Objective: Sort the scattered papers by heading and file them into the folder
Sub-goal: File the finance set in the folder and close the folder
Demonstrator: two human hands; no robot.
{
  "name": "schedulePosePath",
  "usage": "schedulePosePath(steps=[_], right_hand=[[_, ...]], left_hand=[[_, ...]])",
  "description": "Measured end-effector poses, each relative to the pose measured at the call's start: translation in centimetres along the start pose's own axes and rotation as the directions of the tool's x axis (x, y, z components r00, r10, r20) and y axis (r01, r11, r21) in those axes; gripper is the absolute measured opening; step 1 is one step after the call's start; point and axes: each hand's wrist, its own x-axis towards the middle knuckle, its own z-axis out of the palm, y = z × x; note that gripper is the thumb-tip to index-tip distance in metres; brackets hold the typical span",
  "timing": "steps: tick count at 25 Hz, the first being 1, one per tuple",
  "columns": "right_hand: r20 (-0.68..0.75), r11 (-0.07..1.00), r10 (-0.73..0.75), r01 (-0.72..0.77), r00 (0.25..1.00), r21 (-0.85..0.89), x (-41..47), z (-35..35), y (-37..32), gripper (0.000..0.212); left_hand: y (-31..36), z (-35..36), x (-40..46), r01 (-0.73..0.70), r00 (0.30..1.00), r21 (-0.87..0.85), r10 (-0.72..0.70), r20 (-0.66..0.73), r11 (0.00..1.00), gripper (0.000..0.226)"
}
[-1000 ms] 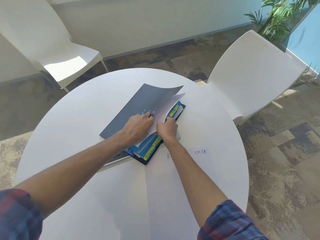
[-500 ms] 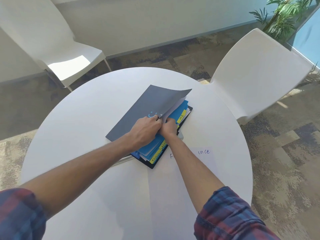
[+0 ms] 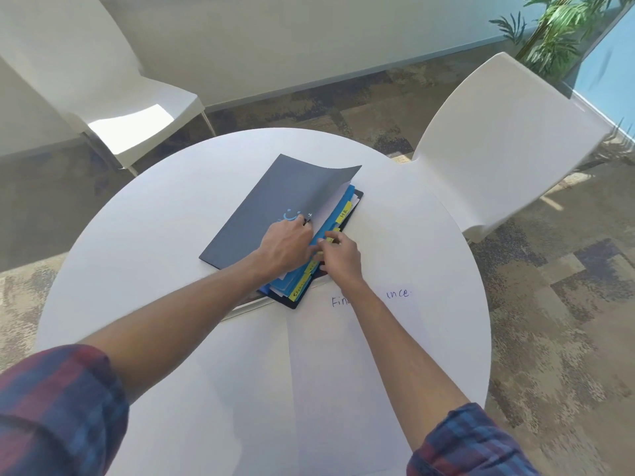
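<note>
Round glossy white table (image 3: 171, 235), matte grey folder (image 3: 271, 201) cover curling, blue dividers (image 3: 338, 209)

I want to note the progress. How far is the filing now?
Done: white sheets already lie between the blue dividers of the folder. In hand: the left hand holds the cover and sheets open, while the right hand fingers the yellow tabs. Left: one paper, headed with handwriting partly hidden by the right arm, waits on the table.

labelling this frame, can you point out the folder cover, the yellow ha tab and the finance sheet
folder cover (image 3: 271, 204), head view, middle of the grey flap
yellow HA tab (image 3: 344, 211), head view, on its lettering
finance sheet (image 3: 343, 355), head view, bare white area below the heading
</note>
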Motion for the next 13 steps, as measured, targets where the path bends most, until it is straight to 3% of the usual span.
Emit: schedulePosePath(steps=[4, 9, 13], right_hand=[[-0.029, 0.988, -0.086, 0.081, 0.996, -0.133, -2.4, -2.6, 3.6, 0.022], [-0.038, 0.920, -0.144, 0.119, 0.989, -0.374, -6.1, -6.2, 6.4, 0.024], [-0.069, 0.900, -0.176, 0.132, 0.982, -0.416, -10.3, -9.0, 8.8, 0.023]], left_hand=[[-1.5, 1.0, 0.8, 0.041, 0.999, -0.008, -0.041, 0.034, 0.999, 0.037], [-2.4, 2.3, -0.7, 0.093, 0.970, -0.074, -0.073, 0.233, 0.993, 0.059], [1.2, 3.9, -7.7, 0.069, 0.997, -0.190, -0.064, 0.033, 0.979, 0.058]])
